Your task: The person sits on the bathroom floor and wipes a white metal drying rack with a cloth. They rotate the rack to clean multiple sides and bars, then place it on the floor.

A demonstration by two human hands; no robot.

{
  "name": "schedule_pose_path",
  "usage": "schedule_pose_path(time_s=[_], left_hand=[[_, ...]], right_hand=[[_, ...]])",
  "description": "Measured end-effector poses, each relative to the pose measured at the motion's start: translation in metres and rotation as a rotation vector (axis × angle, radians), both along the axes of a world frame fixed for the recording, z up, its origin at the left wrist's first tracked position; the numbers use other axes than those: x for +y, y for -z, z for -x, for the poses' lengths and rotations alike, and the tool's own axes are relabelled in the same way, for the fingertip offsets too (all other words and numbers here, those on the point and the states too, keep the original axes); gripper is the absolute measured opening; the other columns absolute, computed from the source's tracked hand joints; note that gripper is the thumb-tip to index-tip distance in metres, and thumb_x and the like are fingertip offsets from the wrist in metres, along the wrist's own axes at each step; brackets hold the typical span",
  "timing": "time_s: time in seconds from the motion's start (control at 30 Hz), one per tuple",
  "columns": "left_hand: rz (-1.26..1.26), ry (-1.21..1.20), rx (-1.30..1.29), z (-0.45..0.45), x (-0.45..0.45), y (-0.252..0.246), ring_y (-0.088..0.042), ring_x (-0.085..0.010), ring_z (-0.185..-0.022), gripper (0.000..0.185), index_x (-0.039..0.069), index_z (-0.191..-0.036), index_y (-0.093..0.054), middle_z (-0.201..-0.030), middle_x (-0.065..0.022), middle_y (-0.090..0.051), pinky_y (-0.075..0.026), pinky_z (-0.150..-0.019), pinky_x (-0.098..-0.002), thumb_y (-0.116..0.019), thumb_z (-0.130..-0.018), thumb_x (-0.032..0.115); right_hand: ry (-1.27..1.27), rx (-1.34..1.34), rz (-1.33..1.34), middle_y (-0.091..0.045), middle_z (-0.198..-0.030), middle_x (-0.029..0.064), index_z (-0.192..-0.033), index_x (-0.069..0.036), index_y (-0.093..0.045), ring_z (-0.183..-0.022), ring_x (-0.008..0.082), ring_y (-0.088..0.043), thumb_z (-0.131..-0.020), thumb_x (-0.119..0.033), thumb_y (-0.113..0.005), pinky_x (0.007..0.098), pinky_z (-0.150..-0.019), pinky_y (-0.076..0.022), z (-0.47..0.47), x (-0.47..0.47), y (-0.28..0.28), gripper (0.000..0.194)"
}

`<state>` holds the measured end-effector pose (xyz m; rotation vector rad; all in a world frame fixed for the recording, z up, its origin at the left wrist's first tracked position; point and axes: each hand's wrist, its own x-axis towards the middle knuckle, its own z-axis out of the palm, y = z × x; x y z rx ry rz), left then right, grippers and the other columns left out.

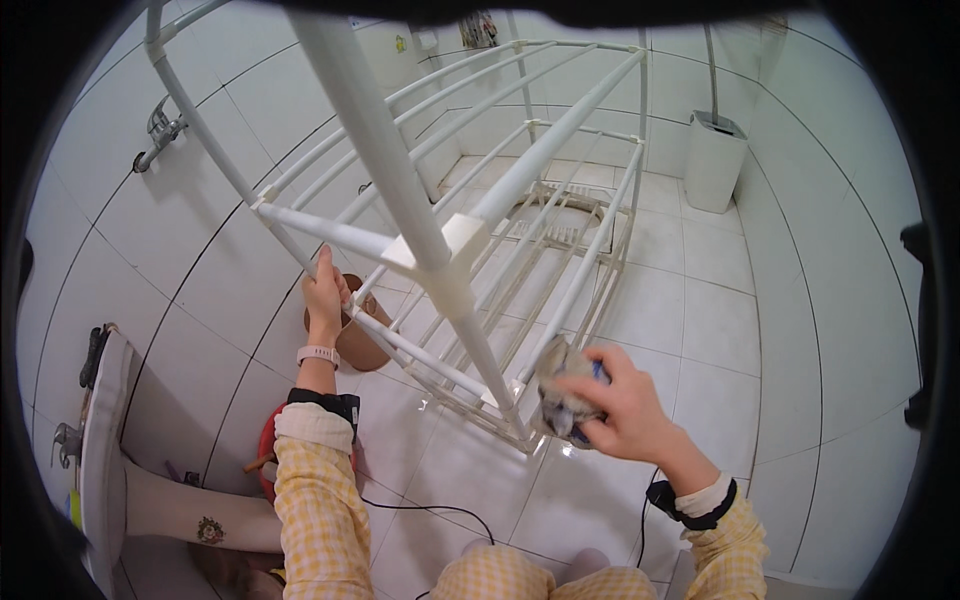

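Note:
A white tubular rack (431,341) with plastic corner joints stands tilted in front of me on the tiled floor. My left hand (326,296) grips one of its upright tubes on the left side, near a lower joint. In my right hand (628,409) is a crumpled grey cloth (562,394) with blue patches. That cloth is beside the rack's near lower corner, close to a long shelf tube; whether it touches the tube I cannot tell. The thick near post and its large corner joint (439,259) rise between my two hands.
A brown bin (366,349) stands behind my left hand. A red basin (268,442) and a pedestal washbasin (195,499) are at left. A squat toilet (559,217) lies beyond the rack, near a white bucket (716,165). A wall tap (161,131) juts out. Black cords (427,508) hang near my legs.

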<state>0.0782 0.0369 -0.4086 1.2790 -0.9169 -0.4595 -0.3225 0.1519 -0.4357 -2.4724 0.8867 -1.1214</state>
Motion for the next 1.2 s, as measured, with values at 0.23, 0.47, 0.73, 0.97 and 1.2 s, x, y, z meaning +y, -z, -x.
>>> schedule_pose_path(time_s=[0.23,0.47,0.73,0.97,1.2], left_hand=[[0.043,-0.014,-0.09,-0.004,-0.013,-0.006,-0.035,-0.0093,-0.038,0.049,0.013,-0.055,-0.038,-0.046,0.0026,-0.035,-0.029,-0.038,-0.026,-0.048,-0.097,0.036],[0.094,0.0,-0.056,-0.003,-0.014,-0.001,-0.037,-0.01,-0.038,0.046,0.01,-0.058,-0.042,-0.046,0.0007,-0.037,-0.031,-0.039,-0.0265,-0.043,-0.098,0.032],[-0.035,0.06,0.017,-0.072,-0.052,0.037,-0.037,-0.0108,-0.042,0.044,0.009,-0.057,-0.041,-0.048,0.0017,-0.036,-0.031,-0.044,-0.0284,-0.042,-0.096,0.029],[0.271,-0.25,-0.51,0.0,0.02,0.014,-0.053,-0.0164,-0.075,0.045,0.0,-0.107,-0.043,-0.092,-0.0097,-0.052,-0.046,-0.065,-0.0306,-0.044,-0.095,0.044],[0.111,0.672,-0.015,0.182,0.142,0.0,-0.036,-0.0123,-0.057,0.059,0.008,-0.084,-0.042,-0.066,-0.0027,-0.041,-0.032,-0.054,-0.0279,-0.034,-0.092,0.066]], right_hand=[[-0.38,0.371,-0.492,-0.057,-0.096,0.0201,-0.139,-0.019,-0.045,-0.089,0.0366,-0.059,-0.071,-0.028,-0.059,0.0433,-0.078,-0.0489,-0.03,-0.031,-0.026,0.07],[-0.069,0.143,-0.019,-0.053,-0.098,0.0146,-0.13,-0.029,-0.056,-0.083,0.0317,-0.056,-0.07,-0.014,-0.063,0.0402,-0.056,-0.0488,-0.039,-0.003,0.023,0.062],[0.156,0.017,-0.01,-0.053,-0.097,0.0121,-0.129,-0.025,-0.058,-0.084,0.0278,-0.055,-0.066,-0.014,-0.067,0.0366,-0.056,-0.0479,-0.009,0.011,0.055,0.064],[-0.058,0.06,-0.097,-0.05,-0.097,0.0149,-0.14,-0.025,-0.046,-0.086,0.0295,-0.056,-0.071,-0.02,-0.065,0.0383,-0.061,-0.0505,-0.041,0.013,0.002,0.072],[-0.001,0.243,-0.213,-0.05,-0.103,0.0165,-0.133,-0.025,-0.049,-0.093,0.0352,-0.056,-0.072,-0.025,-0.067,0.045,-0.066,-0.0523,-0.066,0.01,0.002,0.064]])
